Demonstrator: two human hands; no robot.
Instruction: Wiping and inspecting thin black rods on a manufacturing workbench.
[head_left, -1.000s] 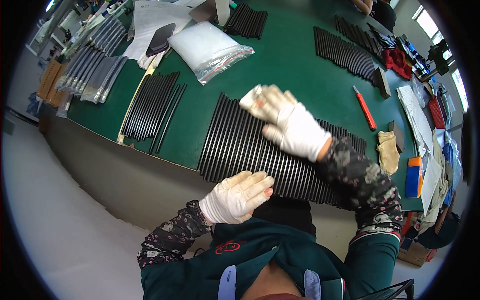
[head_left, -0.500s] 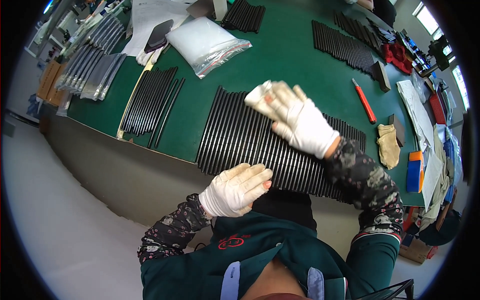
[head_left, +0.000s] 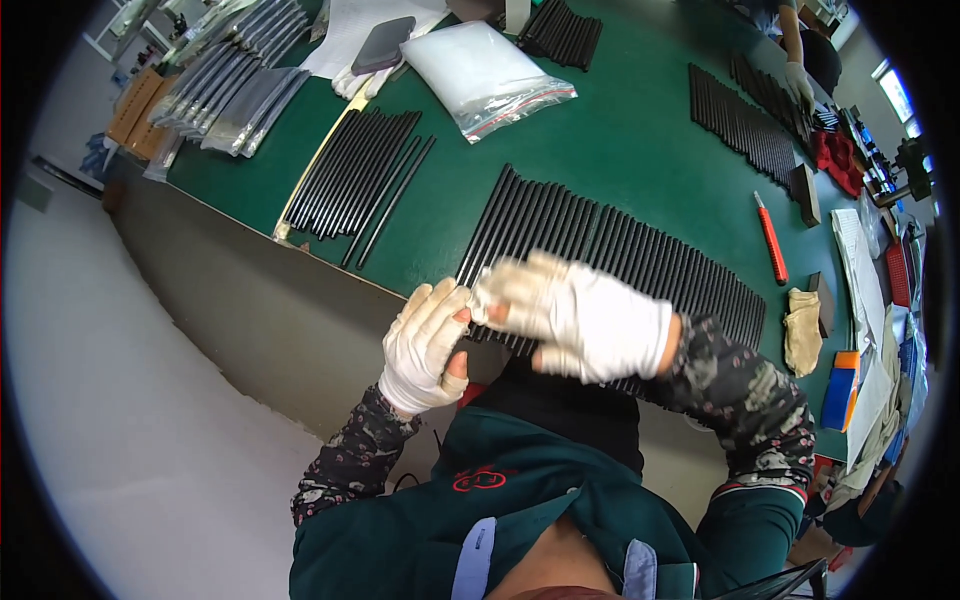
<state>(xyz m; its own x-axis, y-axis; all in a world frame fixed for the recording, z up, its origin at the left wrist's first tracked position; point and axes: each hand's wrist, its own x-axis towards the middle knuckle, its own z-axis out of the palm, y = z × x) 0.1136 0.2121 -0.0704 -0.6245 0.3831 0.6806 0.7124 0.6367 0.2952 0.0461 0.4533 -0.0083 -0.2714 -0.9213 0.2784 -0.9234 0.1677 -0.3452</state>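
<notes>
Both hands were up off the green table [head_left: 620,130], meeting just above its near edge. Left hand [head_left: 425,345], in a white cloth glove w/ worn fingertips, was held flat, fingers loosely spread, nothing gripped. Right hand [head_left: 575,310], also white-gloved and motion-blurred, had its fingertips at the left glove's fingers; can't tell if it pinched the glove fabric or just touched it.

Right behind the hands lay the long row of thin black rods [head_left: 610,245], side by side, matte, straight; the right hand and forearm covered the row's near part. To the left, a smaller batch of black rods [head_left: 355,175]. Farther back: a clear plastic zip bag [head_left: 485,75] w/ white contents, a red-handled cutter [head_left: 770,240], and a crumpled tan glove [head_left: 802,330] near the row's right end.
</notes>
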